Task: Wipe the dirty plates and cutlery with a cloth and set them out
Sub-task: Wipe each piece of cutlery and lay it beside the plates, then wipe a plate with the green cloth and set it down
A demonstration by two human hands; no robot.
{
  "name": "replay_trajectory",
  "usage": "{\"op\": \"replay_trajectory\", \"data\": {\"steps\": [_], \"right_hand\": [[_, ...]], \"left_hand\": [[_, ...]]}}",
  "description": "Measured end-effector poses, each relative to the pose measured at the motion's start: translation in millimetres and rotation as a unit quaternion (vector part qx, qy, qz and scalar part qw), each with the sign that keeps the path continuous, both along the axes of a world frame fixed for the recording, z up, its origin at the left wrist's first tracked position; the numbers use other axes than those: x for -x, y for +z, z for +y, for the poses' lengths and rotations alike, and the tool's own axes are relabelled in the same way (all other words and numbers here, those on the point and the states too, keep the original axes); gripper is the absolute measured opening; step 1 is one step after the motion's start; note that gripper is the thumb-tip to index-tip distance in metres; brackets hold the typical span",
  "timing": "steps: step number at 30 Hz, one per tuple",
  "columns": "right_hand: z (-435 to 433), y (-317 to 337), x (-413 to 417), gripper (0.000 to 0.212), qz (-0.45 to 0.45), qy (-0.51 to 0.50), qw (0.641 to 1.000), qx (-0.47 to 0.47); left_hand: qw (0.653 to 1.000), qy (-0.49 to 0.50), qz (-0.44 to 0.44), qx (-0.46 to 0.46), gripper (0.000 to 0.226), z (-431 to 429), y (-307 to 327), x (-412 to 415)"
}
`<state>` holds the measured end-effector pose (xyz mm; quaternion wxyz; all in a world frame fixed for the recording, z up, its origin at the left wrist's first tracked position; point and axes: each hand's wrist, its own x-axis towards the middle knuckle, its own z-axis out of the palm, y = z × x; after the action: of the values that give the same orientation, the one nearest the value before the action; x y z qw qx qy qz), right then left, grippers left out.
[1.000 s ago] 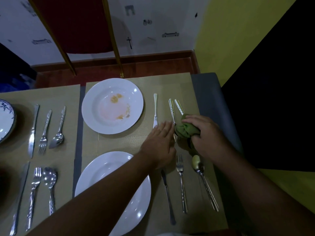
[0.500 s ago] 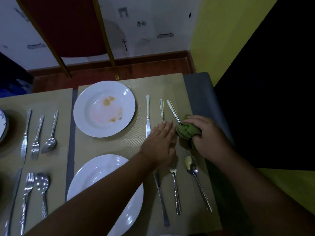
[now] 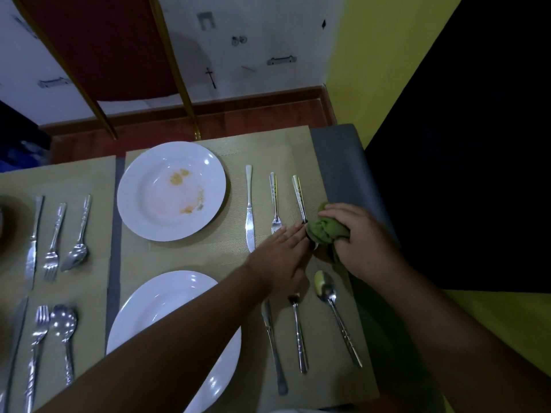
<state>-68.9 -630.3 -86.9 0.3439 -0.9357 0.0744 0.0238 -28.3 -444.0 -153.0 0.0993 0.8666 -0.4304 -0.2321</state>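
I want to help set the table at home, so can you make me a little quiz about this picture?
1. True or false: the far plate is clean.
2. Which hand grips the cloth? A) left B) right C) neither
3. Fill in: the smear on the near spoon is ____.

Key:
1. False, it has orange stains.
2. B, the right hand.
3. Yellow.
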Motion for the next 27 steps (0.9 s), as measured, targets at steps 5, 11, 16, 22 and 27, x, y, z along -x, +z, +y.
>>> {"op": "replay_trajectory", "data": {"steps": [5,11,16,22,27], "right_hand": [[6.3,1.5,-2.3,0.062,0.0,0.017,1.0,0.001],[34.8,4.9,-17.0,0.063,0.003,0.053,0.999,0.01],[77.9,15.4,-43.4,0.061,-0.02,0.103,0.994,0.002],[133.8,23.8,-73.0,0.061,-0.028,0.13,0.991,-0.002],[166.9,18.7,-89.4,0.06,-0.017,0.154,0.988,-0.005]], "left_hand": [[0.998,0.035,-0.045,-0.015,0.078,15.9,5.9,4.0],[0.987,0.143,-0.071,0.027,0.078,67.5,28.6,11.6],[0.964,0.247,-0.095,0.023,0.074,131.5,43.6,4.2],[0.836,0.527,-0.036,0.149,0.073,199.5,45.3,-22.0],[0.611,0.728,0.103,0.294,0.066,224.3,34.4,-61.4]]}}
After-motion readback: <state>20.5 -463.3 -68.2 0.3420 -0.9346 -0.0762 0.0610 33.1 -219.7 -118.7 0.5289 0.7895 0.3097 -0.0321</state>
